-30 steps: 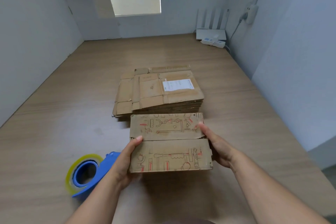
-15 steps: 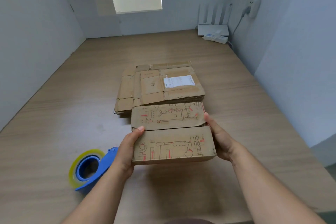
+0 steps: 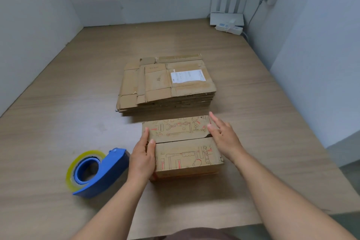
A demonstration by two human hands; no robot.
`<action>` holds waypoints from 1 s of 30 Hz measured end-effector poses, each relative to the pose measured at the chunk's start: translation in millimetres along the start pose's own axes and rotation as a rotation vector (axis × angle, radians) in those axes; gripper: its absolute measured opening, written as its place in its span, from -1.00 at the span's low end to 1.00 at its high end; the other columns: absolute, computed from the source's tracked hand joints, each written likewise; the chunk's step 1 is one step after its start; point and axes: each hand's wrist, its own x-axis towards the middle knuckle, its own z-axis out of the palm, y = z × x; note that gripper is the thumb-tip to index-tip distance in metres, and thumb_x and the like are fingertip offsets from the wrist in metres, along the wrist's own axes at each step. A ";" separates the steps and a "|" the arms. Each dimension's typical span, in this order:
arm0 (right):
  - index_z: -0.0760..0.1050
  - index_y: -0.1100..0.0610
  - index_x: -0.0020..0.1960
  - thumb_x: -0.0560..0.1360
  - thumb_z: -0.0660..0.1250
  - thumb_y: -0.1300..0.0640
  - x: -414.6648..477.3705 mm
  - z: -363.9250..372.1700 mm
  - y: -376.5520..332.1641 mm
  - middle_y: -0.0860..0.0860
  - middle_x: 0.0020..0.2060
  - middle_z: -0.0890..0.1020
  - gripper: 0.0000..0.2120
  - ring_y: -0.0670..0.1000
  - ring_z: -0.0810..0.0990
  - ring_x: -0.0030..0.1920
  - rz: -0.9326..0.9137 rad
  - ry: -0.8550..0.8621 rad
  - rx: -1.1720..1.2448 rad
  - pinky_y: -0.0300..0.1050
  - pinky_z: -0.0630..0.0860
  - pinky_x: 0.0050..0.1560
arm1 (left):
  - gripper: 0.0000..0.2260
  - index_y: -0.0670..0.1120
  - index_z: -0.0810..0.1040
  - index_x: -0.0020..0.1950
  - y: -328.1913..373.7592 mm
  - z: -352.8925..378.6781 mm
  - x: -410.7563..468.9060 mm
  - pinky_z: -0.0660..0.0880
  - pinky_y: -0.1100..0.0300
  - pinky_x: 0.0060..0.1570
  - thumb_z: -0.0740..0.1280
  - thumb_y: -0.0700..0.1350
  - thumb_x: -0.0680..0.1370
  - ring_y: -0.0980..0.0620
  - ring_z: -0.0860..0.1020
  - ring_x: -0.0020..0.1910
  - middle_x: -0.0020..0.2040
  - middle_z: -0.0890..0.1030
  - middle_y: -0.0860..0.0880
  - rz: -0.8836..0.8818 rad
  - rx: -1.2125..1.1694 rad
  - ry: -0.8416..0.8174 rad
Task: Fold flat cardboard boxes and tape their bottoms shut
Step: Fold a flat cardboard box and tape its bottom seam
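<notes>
A small folded cardboard box with red and brown drawings rests on the table in front of me, its two flaps closed with a seam across the middle. My left hand presses the box's left side, thumb on the near flap. Spread fingers of my right hand lie flat on the far flap's right end, not gripping. A blue tape dispenser with a yellowish clear roll lies on the table left of the box. Behind the box sits a stack of flat cardboard boxes with a white label on top.
The wooden table is enclosed by grey partition walls on the left, back and right. A white router and a power strip sit at the far right corner. The table's near edge runs just below my forearms.
The box went down from being held in the air onto the table. My right hand let go of its side and now lies open on the far flap. My view tilted lower.
</notes>
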 end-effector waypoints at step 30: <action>0.41 -0.08 0.37 0.43 0.47 0.10 2.1 3.8 -7.6 0.04 0.44 0.27 -0.45 -0.04 0.23 0.44 -0.090 -0.148 0.007 -0.32 0.05 0.39 | -0.30 -0.24 0.39 0.13 -57.0 -77.3 6.7 0.49 0.02 -0.03 0.43 0.31 0.33 -0.18 0.52 0.05 0.07 0.53 -0.19 -0.251 0.899 0.216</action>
